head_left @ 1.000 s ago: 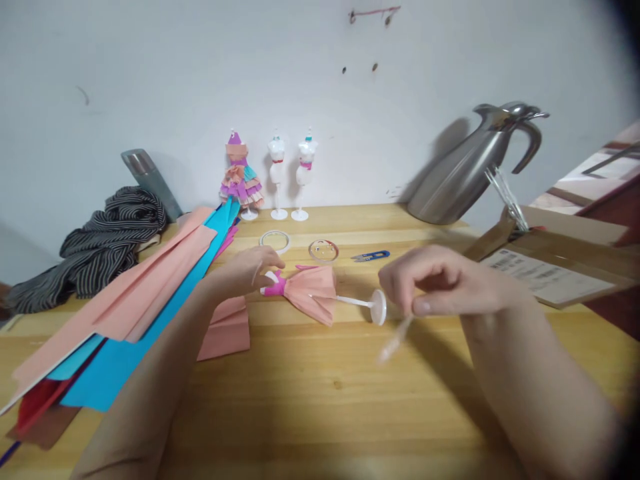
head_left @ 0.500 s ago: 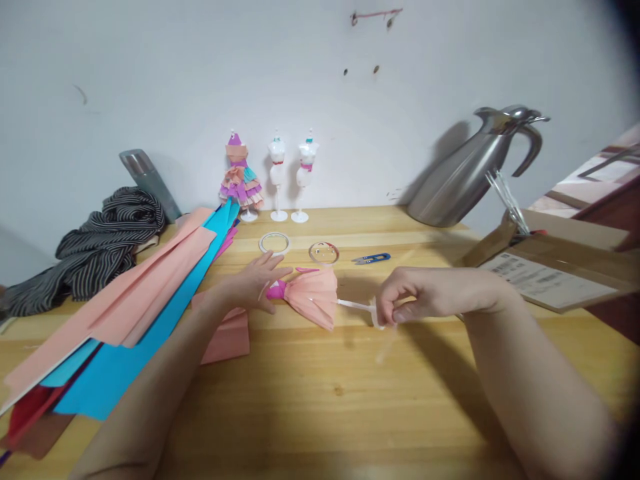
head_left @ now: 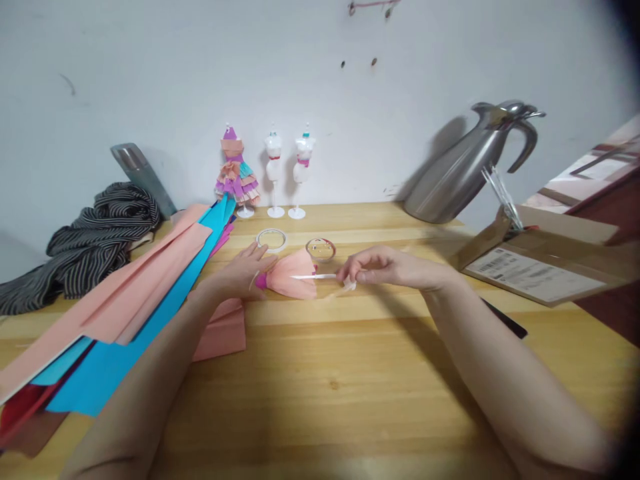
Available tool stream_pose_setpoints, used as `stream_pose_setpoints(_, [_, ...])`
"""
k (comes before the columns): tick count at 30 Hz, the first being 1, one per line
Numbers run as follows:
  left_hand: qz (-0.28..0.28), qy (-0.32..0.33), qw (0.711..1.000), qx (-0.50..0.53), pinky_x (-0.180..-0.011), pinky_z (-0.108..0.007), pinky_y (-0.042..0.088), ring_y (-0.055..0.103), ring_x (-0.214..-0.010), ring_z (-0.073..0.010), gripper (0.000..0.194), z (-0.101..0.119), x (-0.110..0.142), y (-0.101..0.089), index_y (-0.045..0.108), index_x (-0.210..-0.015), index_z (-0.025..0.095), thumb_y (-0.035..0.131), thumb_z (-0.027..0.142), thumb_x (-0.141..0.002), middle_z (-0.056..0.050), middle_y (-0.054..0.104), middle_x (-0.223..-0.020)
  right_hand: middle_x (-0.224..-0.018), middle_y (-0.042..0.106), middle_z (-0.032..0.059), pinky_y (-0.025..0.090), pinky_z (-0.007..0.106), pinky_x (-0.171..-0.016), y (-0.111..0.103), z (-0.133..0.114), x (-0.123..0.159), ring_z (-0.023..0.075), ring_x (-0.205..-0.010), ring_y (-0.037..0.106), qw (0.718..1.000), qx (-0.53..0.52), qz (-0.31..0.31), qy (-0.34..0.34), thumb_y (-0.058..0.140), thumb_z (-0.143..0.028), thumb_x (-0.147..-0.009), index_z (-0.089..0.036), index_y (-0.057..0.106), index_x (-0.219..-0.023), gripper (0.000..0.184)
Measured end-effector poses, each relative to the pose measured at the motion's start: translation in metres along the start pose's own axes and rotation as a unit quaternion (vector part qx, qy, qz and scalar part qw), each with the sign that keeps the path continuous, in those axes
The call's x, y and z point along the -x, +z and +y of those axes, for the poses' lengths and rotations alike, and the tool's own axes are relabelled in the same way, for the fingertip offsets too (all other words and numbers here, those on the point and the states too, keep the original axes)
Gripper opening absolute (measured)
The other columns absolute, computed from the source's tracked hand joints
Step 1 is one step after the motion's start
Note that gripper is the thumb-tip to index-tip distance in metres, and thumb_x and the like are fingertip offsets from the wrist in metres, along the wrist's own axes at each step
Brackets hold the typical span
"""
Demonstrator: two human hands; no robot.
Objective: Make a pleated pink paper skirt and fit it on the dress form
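A small dress-form mannequin lies on its side, dressed in a peach pleated skirt (head_left: pixel 290 275) with a magenta bodice (head_left: pixel 261 281). Its white stem (head_left: pixel 320 276) sticks out of the hem to the right. My right hand (head_left: pixel 380 268) is closed, thumb and fingers pinching the stand end of that stem. A blurred pale strip hangs by these fingers. My left hand (head_left: pixel 237 272) lies over the bodice end with fingers stretched out, touching it; its thumb's contact is unclear. Two tape rolls, one white (head_left: pixel 271 240) and one reddish (head_left: pixel 321 249), lie just behind the skirt.
Peach and blue paper sheets (head_left: pixel 145 273) lie at left beside a striped cloth (head_left: pixel 105 233). At the back stand a dressed mannequin (head_left: pixel 235 170) and two white ones (head_left: pixel 300 170). A steel jug (head_left: pixel 455 167), cardboard box (head_left: pixel 540 260) and black flat object (head_left: pixel 505 319) are at right.
My right hand has moved left, with the stand end in it. My left hand has come down onto the bodice end. The blue thread snips are now hidden behind my right hand.
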State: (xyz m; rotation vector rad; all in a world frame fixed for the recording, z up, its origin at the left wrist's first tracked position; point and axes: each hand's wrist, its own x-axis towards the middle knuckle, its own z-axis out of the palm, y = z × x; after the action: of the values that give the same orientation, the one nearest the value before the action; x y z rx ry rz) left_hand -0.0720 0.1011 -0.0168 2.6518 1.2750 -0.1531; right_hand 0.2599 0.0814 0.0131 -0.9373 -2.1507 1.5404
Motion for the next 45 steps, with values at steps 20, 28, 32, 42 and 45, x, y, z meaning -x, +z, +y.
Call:
stream_pose_setpoints(20, [0.165, -0.015, 0.919, 0.358, -0.052, -0.022, 0.034, 0.049, -0.057, -0.0107, 0.02, 0.032, 0.031, -0.052, 0.07, -0.069, 0.016, 0.06, 0.03, -0.077, 0.002, 0.057, -0.059, -0.065, 0.066, 0.0026, 0.039, 0.028, -0.057, 0.099, -0.02, -0.032, 0.0147, -0.06, 0.055, 0.965, -0.048, 0.258, -0.015, 0.07, -0.037, -0.07, -0.017, 0.068, -0.06, 0.023])
stream_pose_setpoints(28, [0.069, -0.038, 0.9, 0.429, -0.053, -0.023, 0.038, 0.054, -0.063, -0.0137, 0.06, 0.03, 0.024, -0.039, 0.074, -0.08, 0.012, 0.044, 0.063, -0.086, -0.005, 0.061, -0.068, -0.058, 0.058, -0.0009, 0.035, 0.026, -0.053, 0.098, -0.026, -0.024, 0.0116, -0.055, 0.047, 0.974, -0.061, 0.219, -0.008, 0.071, -0.043, -0.072, -0.017, 0.066, -0.062, 0.028])
stream_pose_setpoints(32, [0.001, -0.026, 0.889, 0.458, -0.05, -0.022, 0.031, 0.045, -0.054, -0.0094, 0.049, 0.034, 0.025, -0.042, 0.068, -0.07, 0.012, 0.057, 0.059, -0.081, -0.001, 0.054, -0.059, -0.062, 0.06, 0.0007, 0.035, 0.026, -0.056, 0.094, -0.03, -0.022, 0.0124, -0.058, 0.048, 0.971, -0.047, 0.232, -0.015, 0.069, -0.04, -0.072, -0.016, 0.068, -0.066, 0.025])
stream_pose_setpoints(42, [-0.013, -0.062, 0.829, 0.556, -0.044, -0.019, 0.029, 0.044, -0.046, -0.006, 0.024, 0.035, 0.016, -0.032, 0.06, -0.071, 0.014, 0.07, 0.035, -0.071, 0.002, 0.055, -0.056, -0.059, 0.06, 0.002, 0.031, 0.027, -0.053, 0.088, -0.033, -0.022, 0.0129, -0.055, 0.045, 0.954, 0.057, 0.29, -0.056, 0.061, -0.033, -0.075, -0.016, 0.072, -0.068, 0.022])
stream_pose_setpoints(45, [0.014, -0.05, 0.817, 0.575, -0.043, -0.018, 0.03, 0.044, -0.045, -0.0059, 0.017, 0.037, 0.014, -0.03, 0.059, -0.068, 0.014, 0.069, 0.029, -0.07, 0.003, 0.053, -0.053, -0.063, 0.064, 0.0034, 0.035, 0.028, -0.056, 0.089, -0.03, -0.022, 0.0143, -0.058, 0.05, 0.948, 0.057, 0.307, -0.057, 0.063, -0.034, -0.076, -0.017, 0.075, -0.073, 0.022])
